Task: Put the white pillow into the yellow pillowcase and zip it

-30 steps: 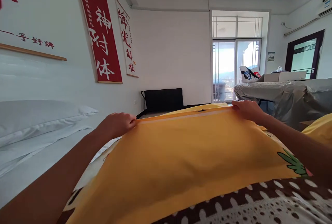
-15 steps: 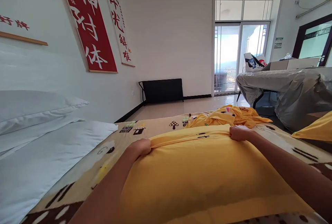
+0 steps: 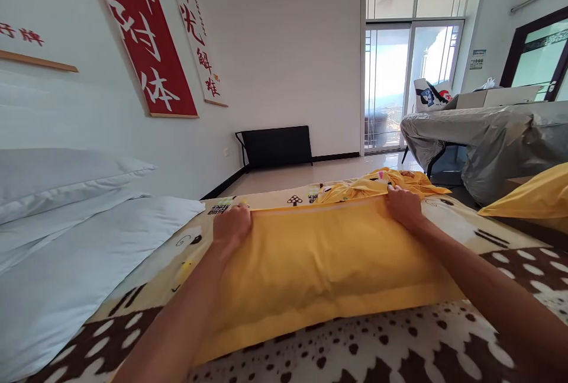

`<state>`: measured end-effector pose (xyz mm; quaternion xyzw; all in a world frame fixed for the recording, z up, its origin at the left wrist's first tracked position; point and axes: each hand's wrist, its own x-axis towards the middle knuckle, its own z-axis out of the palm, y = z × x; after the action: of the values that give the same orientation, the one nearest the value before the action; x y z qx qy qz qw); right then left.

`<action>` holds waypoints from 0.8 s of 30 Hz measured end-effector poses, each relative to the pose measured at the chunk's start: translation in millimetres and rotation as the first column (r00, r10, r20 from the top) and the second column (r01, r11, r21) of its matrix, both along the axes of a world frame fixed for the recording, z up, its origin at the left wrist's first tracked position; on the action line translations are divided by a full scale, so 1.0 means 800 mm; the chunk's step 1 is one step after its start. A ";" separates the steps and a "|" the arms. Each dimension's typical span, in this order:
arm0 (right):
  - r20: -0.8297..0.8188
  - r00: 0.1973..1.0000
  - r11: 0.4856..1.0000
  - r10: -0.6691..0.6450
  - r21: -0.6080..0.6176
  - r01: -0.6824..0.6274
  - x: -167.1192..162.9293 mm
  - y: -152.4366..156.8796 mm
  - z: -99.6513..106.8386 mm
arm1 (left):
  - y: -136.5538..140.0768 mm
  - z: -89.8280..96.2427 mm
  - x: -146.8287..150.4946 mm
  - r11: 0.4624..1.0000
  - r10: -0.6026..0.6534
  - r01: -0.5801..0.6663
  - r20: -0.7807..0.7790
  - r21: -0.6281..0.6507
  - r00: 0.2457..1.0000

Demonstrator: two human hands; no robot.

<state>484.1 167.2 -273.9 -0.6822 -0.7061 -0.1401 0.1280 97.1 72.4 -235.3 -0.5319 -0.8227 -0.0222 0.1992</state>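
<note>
A yellow pillowcase with a pillow's bulk inside lies across the patterned blanket in front of me. My left hand is closed around its far left corner. At the far right corner, my right hand grips the fabric with bent fingers. Between the two hands the far edge is pulled fairly straight, and a pale seam shows along it. Just beyond that edge lies a crumpled yellow cloth with printed figures.
White pillows are stacked at the left by the wall. Another yellow piece of bedding lies at the right. Farther off stand a plastic-covered table with boxes and a black folded panel against the wall.
Both hands have raised the pillowcase's far edge, and its fold has straightened out. The near edge has moved away from me, uncovering more of the blanket. My view has tilted slightly downward.
</note>
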 end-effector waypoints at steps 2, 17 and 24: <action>-0.106 0.993 0.972 -0.060 0.220 0.082 0.015 -0.007 0.030 | -0.014 0.040 0.005 0.989 0.013 -0.005 -0.054 0.147 0.998; 0.394 0.735 0.487 0.551 0.564 -0.667 0.097 -0.070 -0.132 | -0.132 -0.143 -0.047 0.805 -0.454 0.586 -0.539 0.092 0.709; 0.303 0.692 0.636 0.655 0.273 -0.722 0.127 -0.099 -0.097 | -0.157 -0.097 -0.032 0.872 -0.437 0.441 0.069 -0.211 0.897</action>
<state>586.0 87.9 -351.4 -0.3078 -0.8813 -0.2704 0.2355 71.6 -53.1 -313.0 -0.7233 -0.6796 0.0197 0.1207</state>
